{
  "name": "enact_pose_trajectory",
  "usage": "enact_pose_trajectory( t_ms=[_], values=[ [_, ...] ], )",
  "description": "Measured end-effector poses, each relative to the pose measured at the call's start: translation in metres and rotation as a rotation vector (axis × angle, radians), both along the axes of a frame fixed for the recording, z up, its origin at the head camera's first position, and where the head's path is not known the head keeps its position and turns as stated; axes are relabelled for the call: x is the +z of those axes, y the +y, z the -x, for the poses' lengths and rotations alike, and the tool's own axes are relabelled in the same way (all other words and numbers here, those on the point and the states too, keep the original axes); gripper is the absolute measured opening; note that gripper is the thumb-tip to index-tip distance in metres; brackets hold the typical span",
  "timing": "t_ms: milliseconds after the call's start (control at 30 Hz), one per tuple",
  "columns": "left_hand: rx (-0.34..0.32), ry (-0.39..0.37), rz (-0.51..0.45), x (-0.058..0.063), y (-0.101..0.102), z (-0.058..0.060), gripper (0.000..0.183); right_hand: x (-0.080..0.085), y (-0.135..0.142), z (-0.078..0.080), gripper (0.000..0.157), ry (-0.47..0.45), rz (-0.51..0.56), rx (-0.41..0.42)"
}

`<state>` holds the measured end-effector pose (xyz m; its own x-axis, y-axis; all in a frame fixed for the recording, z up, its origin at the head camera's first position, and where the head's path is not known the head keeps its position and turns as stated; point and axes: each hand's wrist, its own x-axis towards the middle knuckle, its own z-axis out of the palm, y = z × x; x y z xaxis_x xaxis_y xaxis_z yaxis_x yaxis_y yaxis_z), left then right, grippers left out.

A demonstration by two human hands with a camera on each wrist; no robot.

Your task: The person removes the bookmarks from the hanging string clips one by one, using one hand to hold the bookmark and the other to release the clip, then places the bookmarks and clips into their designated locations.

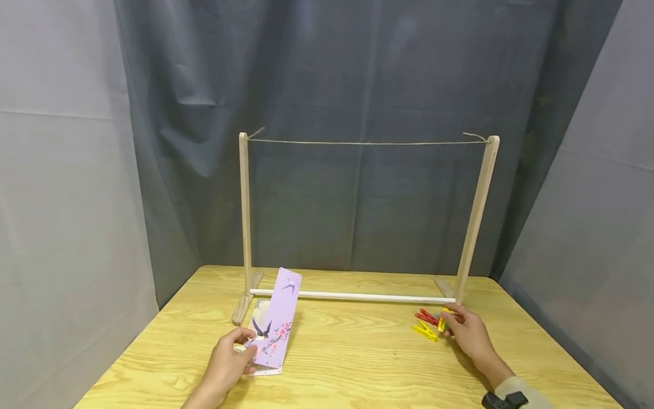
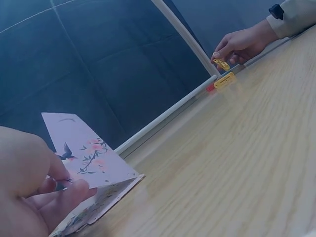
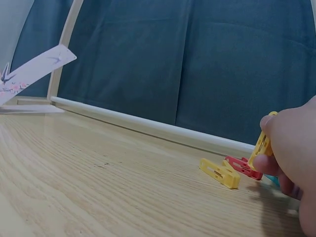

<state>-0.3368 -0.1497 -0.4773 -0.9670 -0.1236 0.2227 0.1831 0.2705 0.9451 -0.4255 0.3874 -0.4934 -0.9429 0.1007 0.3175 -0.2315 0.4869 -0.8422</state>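
Note:
Between thumb and fingers my left hand pinches a purple bookmark-like card printed with a swallow and pink blossoms. The card is tilted up from the table. Beneath it lies at least one more printed card, mostly covered. On the right, my right hand holds a yellow clothespin by thumb and fingertips, just above the table. Beside that hand lie another yellow clothespin, a red clothespin and a teal piece partly hidden by the fingers.
A wooden frame stands at the back of the table. Its left post and right post carry a thin string across the top. A white bar joins them low down. Grey curtains hang behind.

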Motion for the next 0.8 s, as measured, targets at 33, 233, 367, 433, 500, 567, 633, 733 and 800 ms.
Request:
enact_pose_trajectory(
  t_ms=[33, 233, 367, 433, 500, 567, 633, 733, 800],
  values=[
    [0.001, 0.0, 0.002, 0.001, 0.0, -0.001, 0.023, 0.0, 0.0, 0.001, 0.048, -0.001, -0.013, -0.002],
    [-0.014, -0.018, -0.014, 0.004, 0.001, -0.005, 0.025, -0.002, 0.002, 0.0, 0.047, -0.006, -0.173, -0.026],
    [-0.027, -0.04, -0.039, 0.004, 0.004, -0.007, 0.025, -0.006, 0.003, -0.001, 0.047, 0.014, -0.299, -0.009],
    [-0.031, -0.044, -0.047, 0.004, 0.006, -0.008, 0.025, -0.009, 0.003, 0.0, 0.046, 0.05, -0.351, -0.007],
    [-0.031, -0.044, -0.05, 0.004, 0.008, -0.009, 0.025, -0.011, 0.003, 0.001, 0.045, 0.09, -0.395, -0.008],
    [-0.028, -0.045, -0.026, 0.004, 0.008, -0.011, 0.026, -0.013, 0.003, 0.001, 0.044, 0.116, -0.442, -0.01],
    [-0.026, -0.048, 0.026, 0.004, 0.007, -0.013, 0.026, -0.014, 0.002, 0.001, 0.044, 0.118, -0.469, -0.014],
    [-0.015, -0.048, 0.147, 0.005, 0.005, -0.014, 0.026, -0.014, 0.001, 0.001, 0.046, 0.109, -0.487, -0.009],
    [-0.007, -0.031, 0.235, 0.004, 0.003, -0.015, 0.026, -0.013, 0.0, 0.001, 0.046, 0.102, -0.492, -0.008]
  ],
)
